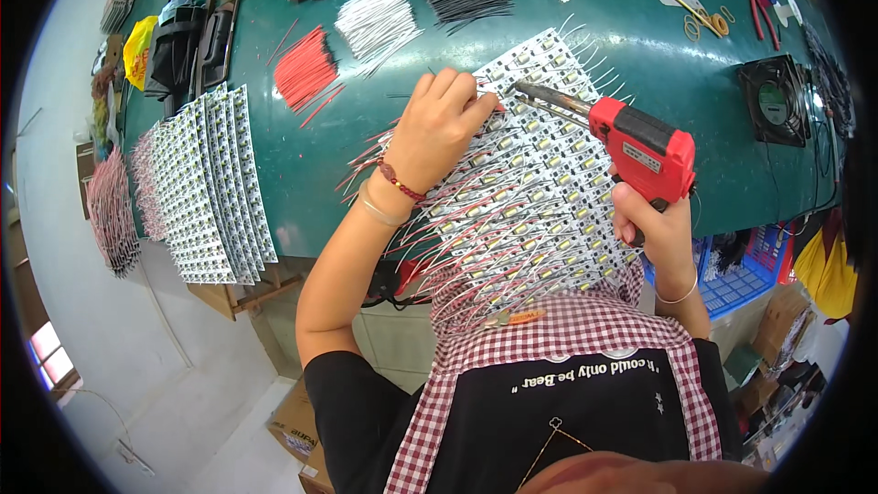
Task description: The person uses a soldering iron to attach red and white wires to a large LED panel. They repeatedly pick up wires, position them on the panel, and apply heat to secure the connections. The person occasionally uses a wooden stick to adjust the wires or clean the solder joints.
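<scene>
I see my right hand (660, 229) with its fingers closed around the grip of a red soldering gun (640, 151), its tip on the white LED board panel (526, 201) that lies at the near edge of the green worktop (640, 46). My left hand (437, 128) presses the panel's upper part, fingers curled and, as far as I can tell, pinching a thin wire beside the tip. Red wires (305, 69) and a board stack (210, 183) lie toward the left edge.
</scene>
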Motion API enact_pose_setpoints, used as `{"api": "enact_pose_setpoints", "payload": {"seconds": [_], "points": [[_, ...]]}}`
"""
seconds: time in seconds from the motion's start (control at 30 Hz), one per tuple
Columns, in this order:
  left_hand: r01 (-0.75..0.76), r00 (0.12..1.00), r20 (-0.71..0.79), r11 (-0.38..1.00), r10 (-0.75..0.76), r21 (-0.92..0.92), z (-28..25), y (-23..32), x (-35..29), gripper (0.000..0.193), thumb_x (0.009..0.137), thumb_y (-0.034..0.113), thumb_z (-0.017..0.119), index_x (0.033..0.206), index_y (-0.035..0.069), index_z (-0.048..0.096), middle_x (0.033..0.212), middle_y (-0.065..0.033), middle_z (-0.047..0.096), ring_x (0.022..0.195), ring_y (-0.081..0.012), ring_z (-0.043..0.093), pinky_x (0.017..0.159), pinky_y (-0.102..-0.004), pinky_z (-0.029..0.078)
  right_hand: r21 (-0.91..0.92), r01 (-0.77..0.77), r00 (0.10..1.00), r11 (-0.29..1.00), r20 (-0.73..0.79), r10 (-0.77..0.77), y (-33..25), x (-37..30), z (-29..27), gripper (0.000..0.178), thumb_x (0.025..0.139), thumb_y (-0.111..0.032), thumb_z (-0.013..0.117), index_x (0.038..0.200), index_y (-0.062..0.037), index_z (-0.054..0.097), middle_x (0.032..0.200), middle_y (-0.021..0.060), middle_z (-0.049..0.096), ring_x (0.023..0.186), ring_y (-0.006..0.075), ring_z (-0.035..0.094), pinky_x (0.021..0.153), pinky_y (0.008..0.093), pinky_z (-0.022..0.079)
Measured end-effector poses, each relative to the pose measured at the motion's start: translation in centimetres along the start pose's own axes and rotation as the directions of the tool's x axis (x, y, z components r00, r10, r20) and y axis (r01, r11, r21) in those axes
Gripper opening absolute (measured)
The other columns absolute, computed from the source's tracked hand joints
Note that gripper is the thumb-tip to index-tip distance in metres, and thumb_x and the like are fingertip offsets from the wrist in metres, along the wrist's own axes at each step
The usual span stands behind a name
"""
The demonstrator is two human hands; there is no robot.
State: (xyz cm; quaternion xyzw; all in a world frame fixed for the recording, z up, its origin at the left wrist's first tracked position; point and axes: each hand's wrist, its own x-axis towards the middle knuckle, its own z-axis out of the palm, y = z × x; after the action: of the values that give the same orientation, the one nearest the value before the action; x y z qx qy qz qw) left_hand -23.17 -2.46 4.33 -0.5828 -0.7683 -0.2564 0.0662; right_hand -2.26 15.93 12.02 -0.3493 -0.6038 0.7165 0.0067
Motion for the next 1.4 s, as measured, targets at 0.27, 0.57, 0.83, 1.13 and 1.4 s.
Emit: {"api": "enact_pose_setpoints", "payload": {"seconds": [0.27,0.57,0.83,1.13,1.4], "points": [[0.003,1.0,-0.023,0.999,-0.002,0.047,0.0,0.3,-0.1,0.016,0.073,0.004,0.064,0.089,0.006,0.067,0.075,-0.0044,0.047,0.075,-0.021,0.049,0.066,-0.0333,0.039,-0.075,-0.027,1.0,0.997,0.008,0.027,-0.1,0.2,0.5,0.017,0.084,-0.01,0.071,0.094,-0.001,0.061,0.064,-0.0009,0.057,0.047,0.0042,0.05,0.043,0.0205,0.039],[-0.018,0.999,0.03,0.996,0.016,0.088,-0.3,0.4,-0.2,0.013,0.076,0.008,0.061,0.089,0.005,0.063,0.082,-0.0047,0.049,0.079,-0.02,0.05,0.068,-0.033,0.039,-0.039,-0.018,1.0,0.999,-0.019,0.017,-0.2,-0.4,0.7,0.023,0.084,-0.008,0.072,0.101,-0.0004,0.06,0.066,-0.0005,0.057,0.048,0.0046,0.049,0.044,0.0209,0.039],[-0.01,1.0,0.018,0.996,0.008,0.088,-0.3,0.5,0.0,0.014,0.076,0.006,0.062,0.089,0.006,0.065,0.078,-0.0048,0.047,0.077,-0.021,0.049,0.068,-0.0331,0.039,-0.023,0.01,1.0,1.0,0.012,-0.01,0.1,-0.4,0.2,0.025,0.084,-0.007,0.072,0.104,-0.0007,0.059,0.067,-0.0006,0.058,0.049,0.005,0.05,0.044,0.0214,0.039],[-0.039,0.999,0.02,0.992,0.037,0.121,-0.1,0.3,-0.1,0.011,0.077,0.009,0.061,0.087,0.007,0.063,0.082,-0.0041,0.049,0.08,-0.0193,0.05,0.068,-0.0322,0.038,-0.076,-0.041,0.999,0.996,0.003,0.042,0.4,-0.3,0.7,0.023,0.083,-0.008,0.072,0.101,-0.0011,0.06,0.068,-0.0005,0.058,0.05,0.0053,0.051,0.045,0.0216,0.04],[-0.043,0.999,0.01,0.992,0.042,0.122,-0.1,0.4,-0.1,0.01,0.078,0.01,0.061,0.087,0.007,0.063,0.082,-0.0039,0.049,0.08,-0.0191,0.05,0.069,-0.0322,0.038,0.011,0.055,0.998,0.998,-0.015,-0.055,0.0,-1.0,0.0,0.028,0.087,-0.01,0.067,0.11,0.004,0.059,0.064,0.0019,0.059,0.05,0.0078,0.055,0.045,0.022,0.042]]}}
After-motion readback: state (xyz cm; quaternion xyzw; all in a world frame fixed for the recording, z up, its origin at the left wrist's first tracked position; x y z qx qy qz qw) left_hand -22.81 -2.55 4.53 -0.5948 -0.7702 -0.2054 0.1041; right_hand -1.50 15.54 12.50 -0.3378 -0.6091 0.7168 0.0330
